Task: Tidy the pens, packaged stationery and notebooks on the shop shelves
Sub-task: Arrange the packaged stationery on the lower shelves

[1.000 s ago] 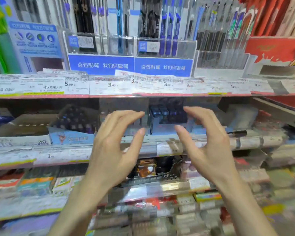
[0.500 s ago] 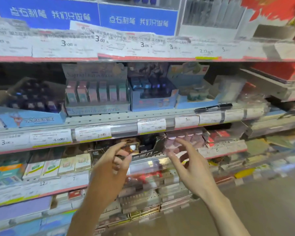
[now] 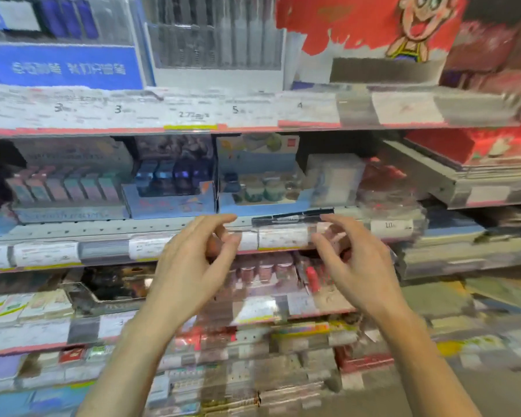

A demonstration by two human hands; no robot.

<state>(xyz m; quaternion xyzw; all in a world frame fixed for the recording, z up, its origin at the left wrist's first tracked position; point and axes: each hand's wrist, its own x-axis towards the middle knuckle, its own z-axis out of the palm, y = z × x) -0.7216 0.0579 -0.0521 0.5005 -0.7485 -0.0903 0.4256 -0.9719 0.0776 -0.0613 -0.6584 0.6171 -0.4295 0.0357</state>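
A black pen (image 3: 292, 217) lies loose along the front lip of the middle shelf (image 3: 103, 227), between my two raised hands. My left hand (image 3: 193, 263) hovers just left of the pen with fingers loosely curled and holds nothing. On the pen's right, my right hand (image 3: 355, 263) is likewise loosely curled and empty, with its fingertips near the pen's right end. Behind the pen stand display boxes of small packaged stationery: a blue box (image 3: 170, 191) with dark items and a light blue box (image 3: 262, 188) with small jars. The frame is blurred.
Pen racks (image 3: 217, 40) and a blue sign (image 3: 63, 67) fill the top shelf. A red carton (image 3: 370, 28) sits top right. Price labels (image 3: 193, 112) line the shelf edges. Lower shelves hold a pastel box (image 3: 69, 191), a dark open tray (image 3: 112, 290) and stacked notebooks (image 3: 475, 182) at right.
The view has swung right and back up a little. Both hands rose from the lower shelf to the middle shelf edge, on either side of the black pen.
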